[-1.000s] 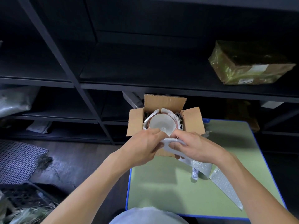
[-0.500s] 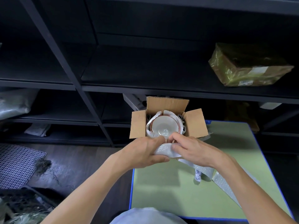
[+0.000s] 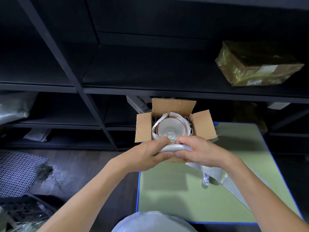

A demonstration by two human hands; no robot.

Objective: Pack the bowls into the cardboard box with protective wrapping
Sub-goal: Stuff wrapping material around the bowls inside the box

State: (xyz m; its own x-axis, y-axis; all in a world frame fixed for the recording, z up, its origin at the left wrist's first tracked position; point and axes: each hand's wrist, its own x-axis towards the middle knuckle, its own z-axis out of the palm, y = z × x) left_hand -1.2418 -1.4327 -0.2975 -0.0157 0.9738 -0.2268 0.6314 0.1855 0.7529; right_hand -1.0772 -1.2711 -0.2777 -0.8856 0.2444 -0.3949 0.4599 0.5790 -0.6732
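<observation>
An open cardboard box (image 3: 143, 128) stands at the far left corner of the green table (image 3: 175, 195), flaps spread. Inside it sits a white bowl (image 3: 170, 128) with a red rim, white foam wrap (image 3: 185, 123) around it. In front of the box, my left hand (image 3: 148, 154) and my right hand (image 3: 199, 150) both grip a rolled strip of bubble wrap (image 3: 172, 147) held level between them. The strip's loose end (image 3: 212, 173) trails down from my right hand onto the table.
Dark metal shelving (image 3: 117, 91) rises behind the box. A parcel wrapped in yellowish film (image 3: 255, 64) lies on the upper right shelf. More bubble wrap (image 3: 234, 188) lies on the table's right side. A wire mesh mat (image 3: 18, 173) lies on the floor at left.
My hands have drawn closer together and rolled the bubble wrap into a tighter strip in front of the box. The box and bowl stay put.
</observation>
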